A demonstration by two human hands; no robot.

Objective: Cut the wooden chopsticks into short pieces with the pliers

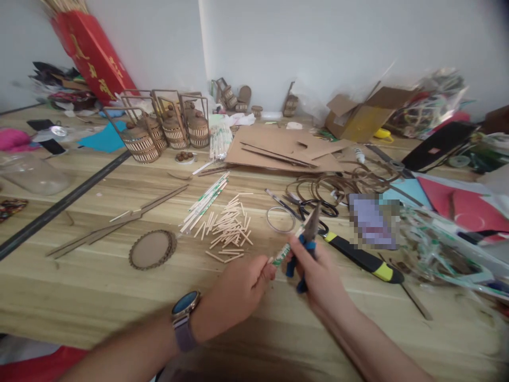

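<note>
My left hand [242, 289], with a watch on its wrist, is closed on the lower end of a paper-wrapped chopstick [281, 256] with green print. My right hand [320, 273] is wrapped round blue-handled pliers [312, 227], jaws pointing up and away. The fingers of the right hand also touch the upper part of the wrapper. Just beyond my hands lies a pile of short pale stick pieces [230, 229]. Several wrapped chopsticks [207, 200] rest behind it. To the left sits a round cardboard disc [149, 250] with a ridged rim.
Lidded baskets with tall handles [175, 130] stand at the back left. Cardboard sheets [274, 143] lie at the back middle. On the right are coiled brown strips [322, 185], a black-and-yellow handled tool [361, 257] and plastic wrapping [433, 249]. Brown strips [119, 225] lie left.
</note>
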